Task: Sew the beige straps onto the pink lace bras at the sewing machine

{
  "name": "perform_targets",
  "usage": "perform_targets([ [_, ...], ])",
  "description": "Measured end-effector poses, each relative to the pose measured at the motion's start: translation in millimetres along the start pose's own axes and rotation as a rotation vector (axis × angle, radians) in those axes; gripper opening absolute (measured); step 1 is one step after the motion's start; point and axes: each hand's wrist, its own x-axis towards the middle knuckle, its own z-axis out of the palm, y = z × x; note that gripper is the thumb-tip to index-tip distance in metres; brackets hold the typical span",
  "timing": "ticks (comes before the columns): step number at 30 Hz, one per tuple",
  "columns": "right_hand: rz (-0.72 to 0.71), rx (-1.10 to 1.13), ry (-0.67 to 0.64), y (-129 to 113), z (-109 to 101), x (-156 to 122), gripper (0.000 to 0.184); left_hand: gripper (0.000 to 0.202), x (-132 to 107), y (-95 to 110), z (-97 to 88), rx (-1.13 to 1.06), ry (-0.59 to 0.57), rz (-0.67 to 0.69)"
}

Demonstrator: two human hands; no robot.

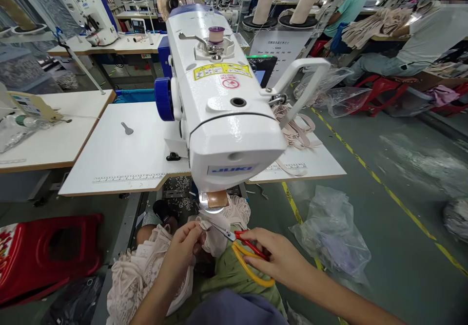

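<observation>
My right hand (268, 256) grips a pair of scissors (241, 248) by its red and yellow handles. The blades point up and left, toward a piece of pale cloth (216, 241) below the sewing machine's head. In my left hand (185, 243), thumb and fingers are pinched on the edge of that cloth, close to the blade tips. Whether the blades touch the cloth I cannot tell. Above both hands stands a white JUKI sewing machine (234, 140). A heap of beige lace pieces (141, 266) lies over my lap at the left.
The white table (124, 149) carries a small grey tool (127, 128) at left and beige strips (298, 130) at right. A red stool (54, 257) stands at lower left. Clear plastic bags (332, 232) lie on the floor to the right. Other people sit at the back right.
</observation>
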Motion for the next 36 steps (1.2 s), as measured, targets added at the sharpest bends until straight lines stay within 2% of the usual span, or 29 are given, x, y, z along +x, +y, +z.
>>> perform_targets([
  [2, 0.078, 0.049, 0.009, -2, 1, -5, 0.035, 0.037, -1, -1, -2.0, -0.024, 0.003, 0.002],
  [5, 0.114, 0.089, 0.002, -8, 4, -6, 0.040, 0.043, -2, -3, -5.1, -0.042, 0.029, 0.027],
  [13, 0.085, 0.105, 0.011, -18, 17, 15, 0.042, 0.037, 0, -5, -7.4, 0.076, 0.091, 0.079],
  [19, 0.082, 0.103, -0.035, -19, 11, 26, 0.037, 0.036, 0, -1, -10.2, 0.200, 0.121, 0.111],
  [24, 0.046, 0.124, -0.035, -16, 6, 24, 0.033, 0.038, -1, -4, -13.1, 0.250, 0.117, 0.112],
  [31, 0.075, 0.111, -0.020, -8, -2, 10, 0.033, 0.041, -2, -5, -0.4, 0.248, 0.103, 0.126],
  [36, 0.142, 0.161, -0.067, -15, -7, 6, 0.028, 0.041, -5, -2, 9.1, 0.248, 0.091, 0.124],
])
